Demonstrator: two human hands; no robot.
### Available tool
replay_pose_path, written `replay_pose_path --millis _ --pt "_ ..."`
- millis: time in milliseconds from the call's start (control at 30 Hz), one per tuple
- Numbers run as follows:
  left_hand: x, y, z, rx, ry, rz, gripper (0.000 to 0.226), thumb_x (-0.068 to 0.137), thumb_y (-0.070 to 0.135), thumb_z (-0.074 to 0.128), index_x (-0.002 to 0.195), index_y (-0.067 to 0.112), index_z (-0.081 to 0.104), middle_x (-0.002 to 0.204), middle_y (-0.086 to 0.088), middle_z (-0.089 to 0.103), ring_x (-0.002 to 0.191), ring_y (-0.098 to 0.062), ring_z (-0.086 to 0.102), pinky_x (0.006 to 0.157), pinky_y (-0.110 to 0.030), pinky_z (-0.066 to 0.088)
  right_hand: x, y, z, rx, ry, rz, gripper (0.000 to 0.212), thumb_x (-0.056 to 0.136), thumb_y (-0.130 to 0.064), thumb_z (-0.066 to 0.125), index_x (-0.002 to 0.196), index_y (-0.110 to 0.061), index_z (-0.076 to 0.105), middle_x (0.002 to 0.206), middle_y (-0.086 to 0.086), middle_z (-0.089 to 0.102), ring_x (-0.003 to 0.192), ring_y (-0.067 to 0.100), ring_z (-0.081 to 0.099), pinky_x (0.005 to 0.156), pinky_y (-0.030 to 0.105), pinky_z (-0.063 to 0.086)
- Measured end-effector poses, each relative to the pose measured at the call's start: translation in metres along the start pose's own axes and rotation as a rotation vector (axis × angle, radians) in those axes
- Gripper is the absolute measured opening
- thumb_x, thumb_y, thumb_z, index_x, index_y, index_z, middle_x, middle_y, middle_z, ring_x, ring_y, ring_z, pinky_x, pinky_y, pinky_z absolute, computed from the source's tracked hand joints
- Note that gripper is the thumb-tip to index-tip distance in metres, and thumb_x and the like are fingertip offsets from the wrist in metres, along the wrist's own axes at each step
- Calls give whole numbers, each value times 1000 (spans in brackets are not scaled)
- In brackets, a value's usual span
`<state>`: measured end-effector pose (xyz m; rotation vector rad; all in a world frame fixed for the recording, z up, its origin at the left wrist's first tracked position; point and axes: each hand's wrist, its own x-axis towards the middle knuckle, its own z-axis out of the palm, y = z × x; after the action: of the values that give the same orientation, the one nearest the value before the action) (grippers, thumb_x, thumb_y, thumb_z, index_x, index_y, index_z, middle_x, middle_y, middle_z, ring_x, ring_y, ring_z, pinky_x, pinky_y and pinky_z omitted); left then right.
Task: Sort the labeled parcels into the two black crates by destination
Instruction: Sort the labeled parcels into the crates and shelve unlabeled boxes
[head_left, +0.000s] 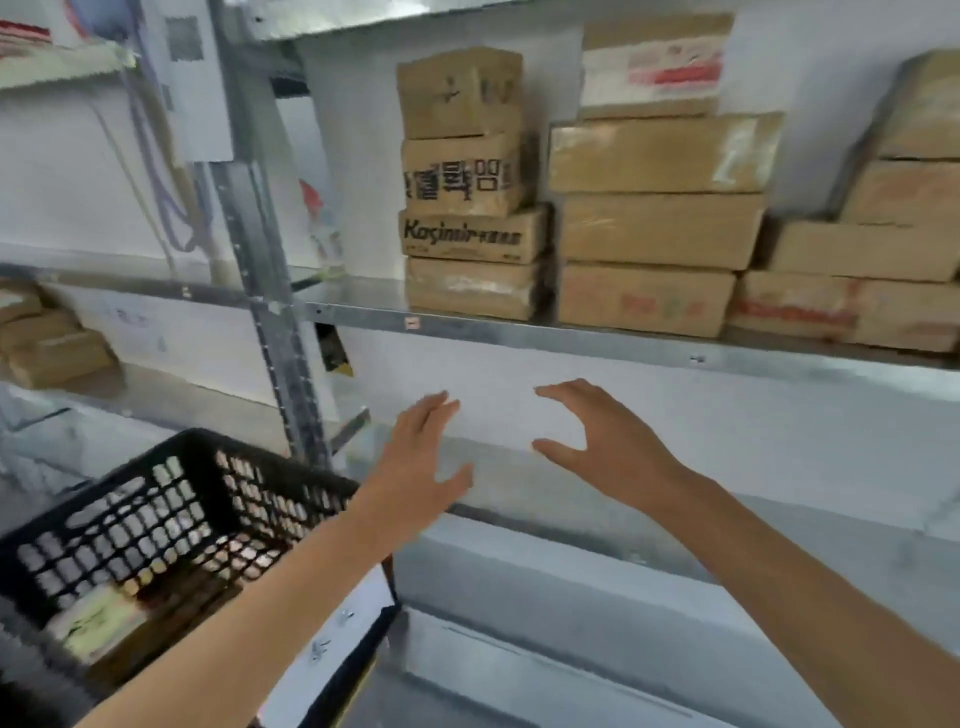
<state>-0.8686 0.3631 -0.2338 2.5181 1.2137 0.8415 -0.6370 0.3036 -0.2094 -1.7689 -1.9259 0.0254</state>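
Below the shelf (519, 332), left hand (421, 457) and right hand (597, 447) spread, grip empty; forearm (291, 587) partly hides crate (156, 499).

Metal shelf (571, 340), stacked cardboard parcels (654, 228) directly on it

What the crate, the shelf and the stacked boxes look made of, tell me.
Crate: black moulded plastic, apparently, from its lattice walls. Shelf: bare grey metal, dull sheen, probably galvanised steel. Boxes: brown cardboard, some under glossy tape.

Brown box (472, 235), 3rd down in left stack on shelf (597, 340): approx. "Kosinuir". Box above it (462, 175): big black chars, illegible.
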Motion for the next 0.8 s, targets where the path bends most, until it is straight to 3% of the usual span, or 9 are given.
replay_pose_path --millis 167,400,667,800 --pt "55 137 83 -126 -75 311 69 91 37 62 149 14 33 158 4 23 146 -10 13 121 -30 15 -102 111 -103 -147 138 309 58 93 -46 60 145 -30 40 145 -13 43 132 9 41 107 25 33" --pt "92 324 151 -280 -225 665 69 94 42 57 152 18 27 160 7 18 146 -7 12 117 -21 12 -227 184 -209 -281 292 633 64 90 -51 62 146 -33 37 150 -13 39 134 11 41 110 31 36" --pt "117 471 219 -413 -291 870 68 93 40 59 150 17 29 157 4 23 144 -9 16 117 -22 14 -310 248 -293 -390 413 829 65 92 -44 62 149 -27 34 144 -9 44 131 13 43 107 29 36" --pt "139 542 245 -519 -317 921 69 93 42 59 151 21 27 157 8 21 145 -10 18 118 -34 25 -335 288 -334 -410 452 910 65 92 -47 61 149 -30 34 145 -11 42 132 12 43 105 31 40"
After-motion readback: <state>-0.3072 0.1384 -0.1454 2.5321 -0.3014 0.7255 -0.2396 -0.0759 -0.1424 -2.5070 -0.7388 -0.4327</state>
